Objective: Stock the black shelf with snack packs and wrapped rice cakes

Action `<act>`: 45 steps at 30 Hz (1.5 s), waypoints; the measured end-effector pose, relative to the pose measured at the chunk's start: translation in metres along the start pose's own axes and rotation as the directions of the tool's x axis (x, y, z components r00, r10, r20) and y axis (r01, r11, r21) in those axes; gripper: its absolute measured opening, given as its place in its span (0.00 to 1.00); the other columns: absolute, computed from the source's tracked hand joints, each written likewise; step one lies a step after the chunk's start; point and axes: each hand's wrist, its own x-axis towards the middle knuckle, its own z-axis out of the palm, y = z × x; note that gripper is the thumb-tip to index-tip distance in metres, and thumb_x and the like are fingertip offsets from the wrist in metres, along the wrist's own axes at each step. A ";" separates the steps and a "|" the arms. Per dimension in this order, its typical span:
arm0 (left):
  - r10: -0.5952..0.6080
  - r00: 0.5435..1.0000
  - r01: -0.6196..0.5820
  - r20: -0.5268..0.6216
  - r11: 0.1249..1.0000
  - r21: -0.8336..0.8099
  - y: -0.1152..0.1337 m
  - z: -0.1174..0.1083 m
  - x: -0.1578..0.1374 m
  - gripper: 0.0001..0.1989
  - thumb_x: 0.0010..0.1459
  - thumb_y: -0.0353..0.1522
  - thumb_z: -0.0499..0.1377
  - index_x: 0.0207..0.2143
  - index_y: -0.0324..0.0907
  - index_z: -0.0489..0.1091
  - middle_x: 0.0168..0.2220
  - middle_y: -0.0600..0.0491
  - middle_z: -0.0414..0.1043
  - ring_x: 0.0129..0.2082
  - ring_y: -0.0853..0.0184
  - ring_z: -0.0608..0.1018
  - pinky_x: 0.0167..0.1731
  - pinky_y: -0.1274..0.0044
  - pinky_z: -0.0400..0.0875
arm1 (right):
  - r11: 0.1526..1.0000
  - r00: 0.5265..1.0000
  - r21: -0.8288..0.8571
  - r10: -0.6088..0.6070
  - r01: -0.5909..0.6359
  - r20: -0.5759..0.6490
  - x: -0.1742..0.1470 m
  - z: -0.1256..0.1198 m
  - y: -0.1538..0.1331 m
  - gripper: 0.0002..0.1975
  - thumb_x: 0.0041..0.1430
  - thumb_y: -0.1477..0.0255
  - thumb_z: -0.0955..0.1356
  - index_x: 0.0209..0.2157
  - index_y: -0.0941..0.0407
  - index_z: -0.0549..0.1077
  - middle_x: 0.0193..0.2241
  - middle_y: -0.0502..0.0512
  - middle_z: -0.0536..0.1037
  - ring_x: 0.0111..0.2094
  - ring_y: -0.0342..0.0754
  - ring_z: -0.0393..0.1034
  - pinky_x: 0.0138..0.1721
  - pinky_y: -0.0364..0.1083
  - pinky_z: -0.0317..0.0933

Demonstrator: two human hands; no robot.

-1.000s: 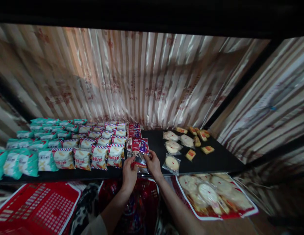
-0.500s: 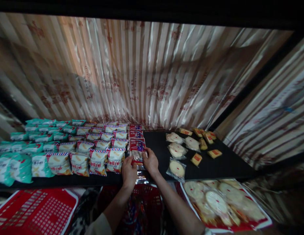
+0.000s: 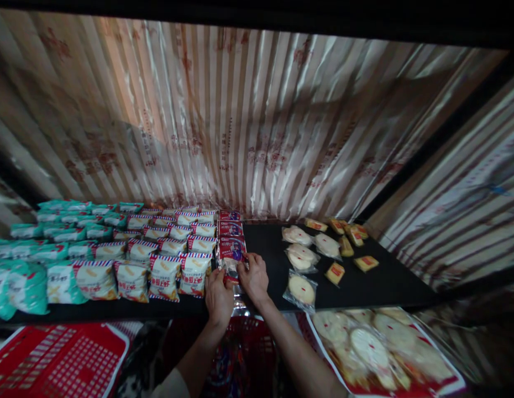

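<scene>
A red snack packet with a purple picture and a clear lower part lies on the black shelf, at the near end of a row of alike packets. My left hand grips its lower left corner, fingers bent. At the packet's lower right edge, my right hand closes on it with curled fingers. Silvery wrapping shows between my wrists, below the packet. Just left of my left hand stands a white chip-style bag with a striped top edge.
Rows of teal bags fill the shelf's left end. Wrapped round flat cakes and small yellow packets lie to the right. Below are a red basket, another red basket and a tray heaped with round cakes.
The view has shifted slightly. My hands remain at the same packet, and my right hand has slid a little down its edge, uncovering more of the print.
</scene>
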 end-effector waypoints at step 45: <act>0.280 0.932 -0.285 -0.232 0.958 0.009 -0.021 0.034 -0.018 0.20 0.57 0.27 0.46 0.50 0.32 0.65 0.51 0.40 0.65 0.52 0.56 0.65 0.52 0.65 0.61 | 0.949 0.889 -0.175 -0.166 0.261 0.426 0.048 0.021 -0.043 0.25 0.56 0.58 0.62 0.55 0.46 0.63 0.62 0.53 0.55 0.63 0.61 0.38 0.56 0.58 0.41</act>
